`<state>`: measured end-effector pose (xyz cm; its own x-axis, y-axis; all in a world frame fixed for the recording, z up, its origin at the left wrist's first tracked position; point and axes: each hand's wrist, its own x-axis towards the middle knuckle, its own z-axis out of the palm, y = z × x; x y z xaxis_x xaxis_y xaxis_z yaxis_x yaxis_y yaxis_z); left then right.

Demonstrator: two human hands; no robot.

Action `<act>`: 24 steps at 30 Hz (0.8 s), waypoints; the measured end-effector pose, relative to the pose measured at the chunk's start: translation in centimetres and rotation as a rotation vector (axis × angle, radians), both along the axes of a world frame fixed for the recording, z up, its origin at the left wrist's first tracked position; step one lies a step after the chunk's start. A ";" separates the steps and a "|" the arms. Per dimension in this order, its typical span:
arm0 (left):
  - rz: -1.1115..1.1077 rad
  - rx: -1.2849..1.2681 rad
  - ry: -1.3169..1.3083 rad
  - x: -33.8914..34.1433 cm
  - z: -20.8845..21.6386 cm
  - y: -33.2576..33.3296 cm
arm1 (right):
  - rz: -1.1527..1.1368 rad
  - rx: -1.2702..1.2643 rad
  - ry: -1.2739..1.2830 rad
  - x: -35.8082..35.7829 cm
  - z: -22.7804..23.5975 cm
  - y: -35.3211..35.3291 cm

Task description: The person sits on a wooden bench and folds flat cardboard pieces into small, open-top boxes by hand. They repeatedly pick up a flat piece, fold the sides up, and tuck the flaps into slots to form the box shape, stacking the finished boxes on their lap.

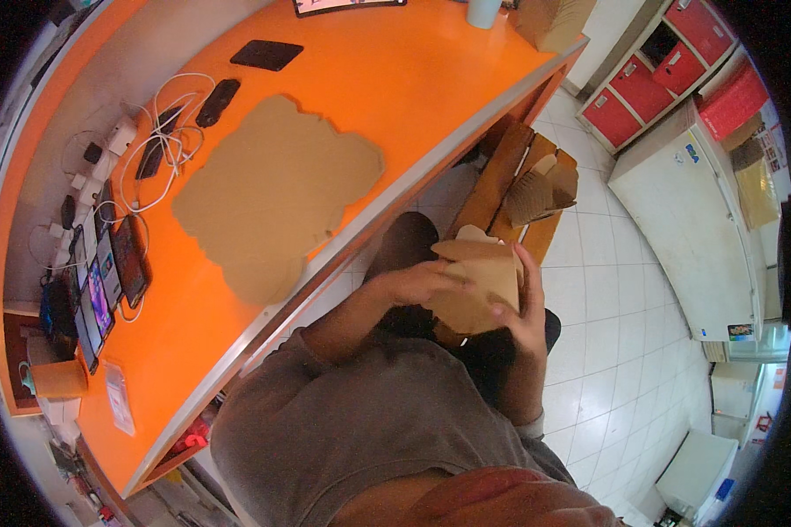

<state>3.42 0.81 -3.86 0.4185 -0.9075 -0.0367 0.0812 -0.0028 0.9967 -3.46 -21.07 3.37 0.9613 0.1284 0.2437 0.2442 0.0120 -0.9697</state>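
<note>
Over my lap I hold a partly folded brown cardboard box [485,283] with loose flaps at its top and lower edges. My left hand [424,283] lies along its left side, fingers reaching over the board and slightly blurred. On the right edge my right hand [529,307] grips the box, its thumb on the near face and its fingers up the side. To my left, flat-cut cardboard [277,189] with rounded flaps rests on the orange desk [360,88]. Another opened cardboard box [540,191] sits on the wooden bench [492,167] ahead.
Tangled white cables [163,145], several phones [97,285] and a power strip [101,167] line the desk's far left. A brown mug [60,379] stands near its corner. At right are a white chest freezer [677,202] and red lockers [642,88] on a tiled floor [606,316].
</note>
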 end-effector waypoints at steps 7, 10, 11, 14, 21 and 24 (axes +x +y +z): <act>0.286 0.342 -0.337 0.9 2.7 -0.6 | -0.054 0.022 0.238 -0.3 -3.6 -3.0; 0.476 -0.015 0.130 -0.5 4.9 -1.2 | -0.227 0.106 0.141 -0.4 -3.6 -2.4; 0.449 -0.026 0.046 -0.7 3.8 -1.6 | -0.225 0.113 0.085 -0.5 -3.1 -1.8; 0.370 -0.021 -0.125 -0.5 1.9 -2.4 | -0.163 -0.039 0.000 -0.1 -2.0 -1.0; 0.206 0.322 -0.657 1.3 2.9 -1.8 | -0.039 -0.134 0.092 -0.4 -1.9 -3.8; 0.637 0.131 -0.836 1.5 4.0 -2.4 | -0.228 -0.057 0.182 0.1 -1.2 -4.1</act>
<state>4.89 -1.58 0.12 0.7529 -0.5213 0.4018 -0.6065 -0.3125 0.7311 -3.35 -25.21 2.12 0.9942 -0.0872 0.0634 0.0566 -0.0785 -0.9953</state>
